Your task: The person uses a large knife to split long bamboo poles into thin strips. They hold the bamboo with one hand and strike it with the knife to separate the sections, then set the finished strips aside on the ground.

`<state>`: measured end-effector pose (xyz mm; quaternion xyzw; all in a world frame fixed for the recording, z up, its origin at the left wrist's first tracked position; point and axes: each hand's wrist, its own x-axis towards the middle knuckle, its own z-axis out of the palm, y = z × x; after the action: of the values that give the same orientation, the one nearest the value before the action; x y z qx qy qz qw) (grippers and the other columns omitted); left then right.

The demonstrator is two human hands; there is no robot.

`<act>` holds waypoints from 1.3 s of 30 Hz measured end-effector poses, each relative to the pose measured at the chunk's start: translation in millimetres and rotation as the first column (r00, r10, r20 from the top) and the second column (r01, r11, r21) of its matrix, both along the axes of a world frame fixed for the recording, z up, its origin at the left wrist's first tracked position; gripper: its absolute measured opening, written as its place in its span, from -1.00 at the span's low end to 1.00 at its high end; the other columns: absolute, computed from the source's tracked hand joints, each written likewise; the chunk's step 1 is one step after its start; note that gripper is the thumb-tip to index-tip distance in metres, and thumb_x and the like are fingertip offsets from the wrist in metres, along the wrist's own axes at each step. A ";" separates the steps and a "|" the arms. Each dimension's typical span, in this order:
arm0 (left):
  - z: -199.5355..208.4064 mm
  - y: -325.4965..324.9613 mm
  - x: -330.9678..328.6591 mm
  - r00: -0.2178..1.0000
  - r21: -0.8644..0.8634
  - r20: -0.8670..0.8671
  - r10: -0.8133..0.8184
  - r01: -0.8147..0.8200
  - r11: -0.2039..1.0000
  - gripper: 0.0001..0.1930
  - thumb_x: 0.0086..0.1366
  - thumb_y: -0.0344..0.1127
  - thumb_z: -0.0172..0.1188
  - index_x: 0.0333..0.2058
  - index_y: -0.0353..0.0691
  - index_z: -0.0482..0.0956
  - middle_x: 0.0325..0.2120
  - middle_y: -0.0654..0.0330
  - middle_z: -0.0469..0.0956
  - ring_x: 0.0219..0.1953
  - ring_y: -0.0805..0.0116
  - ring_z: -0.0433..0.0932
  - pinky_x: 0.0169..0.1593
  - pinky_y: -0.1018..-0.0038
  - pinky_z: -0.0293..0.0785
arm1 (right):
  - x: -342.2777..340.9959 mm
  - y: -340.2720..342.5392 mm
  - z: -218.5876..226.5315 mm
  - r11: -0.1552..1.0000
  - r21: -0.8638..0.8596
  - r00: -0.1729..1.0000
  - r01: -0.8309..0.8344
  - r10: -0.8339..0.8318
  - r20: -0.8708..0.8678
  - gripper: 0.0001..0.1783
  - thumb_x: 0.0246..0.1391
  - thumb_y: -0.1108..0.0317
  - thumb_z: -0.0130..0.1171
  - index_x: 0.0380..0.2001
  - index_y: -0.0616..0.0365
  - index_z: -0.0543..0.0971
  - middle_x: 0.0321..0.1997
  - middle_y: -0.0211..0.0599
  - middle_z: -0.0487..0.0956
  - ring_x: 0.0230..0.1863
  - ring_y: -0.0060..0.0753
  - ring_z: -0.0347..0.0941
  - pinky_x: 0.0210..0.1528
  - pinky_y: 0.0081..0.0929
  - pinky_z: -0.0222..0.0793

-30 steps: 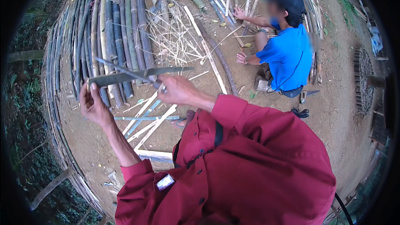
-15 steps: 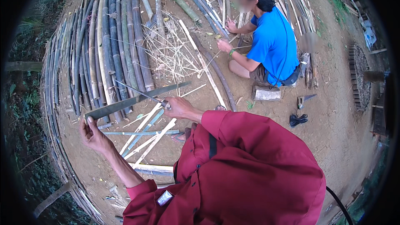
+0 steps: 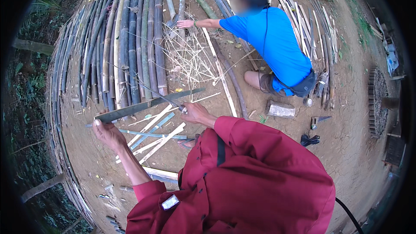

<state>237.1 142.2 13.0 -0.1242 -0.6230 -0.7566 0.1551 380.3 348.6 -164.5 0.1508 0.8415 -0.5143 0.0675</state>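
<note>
My left hand (image 3: 109, 135) grips the near-left end of a long, flat, dark green bamboo slat (image 3: 125, 111), thumb on top. The slat slants up to the right in front of me. My right hand (image 3: 197, 115) is closed around the handle of a long, thin-bladed knife (image 3: 146, 87), whose dark blade points up and left across the slat. Below the slat, several cut bamboo strips (image 3: 161, 144), pale and green, lie crossed on the ground near my foot (image 3: 187, 144).
Bamboo poles (image 3: 132, 39) lie in a row at the far left. Thin shavings (image 3: 190, 63) are heaped beside them. A person in a blue shirt (image 3: 277, 45) kneels at far right, one arm outstretched. Nearby are a wooden block (image 3: 281, 109), a saw (image 3: 320, 120) and a black bag (image 3: 310, 140).
The knife blade now slants more steeply over the slat, both hands still gripping. The person in blue has leaned forward and stretched an arm left over the shavings. My view has shifted slightly.
</note>
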 end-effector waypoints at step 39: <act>-32.0 -192.3 -101.7 0.933 0.219 0.040 0.357 -0.357 0.908 -0.54 0.26 0.11 -0.06 -0.61 -0.16 0.35 -0.73 0.25 0.34 -0.63 0.32 0.33 -0.41 0.37 0.36 | -39.0 -84.5 -195.8 0.998 -0.048 0.975 -0.036 0.045 0.219 -0.53 -0.25 0.15 0.19 -0.25 0.22 0.46 -0.47 0.09 0.56 -0.36 0.09 0.53 -0.27 -0.08 0.45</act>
<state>135.4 -50.1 -19.0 0.0094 -0.5465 -0.7803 0.3038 341.2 264.1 -360.3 0.1882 0.8202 -0.5114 0.1742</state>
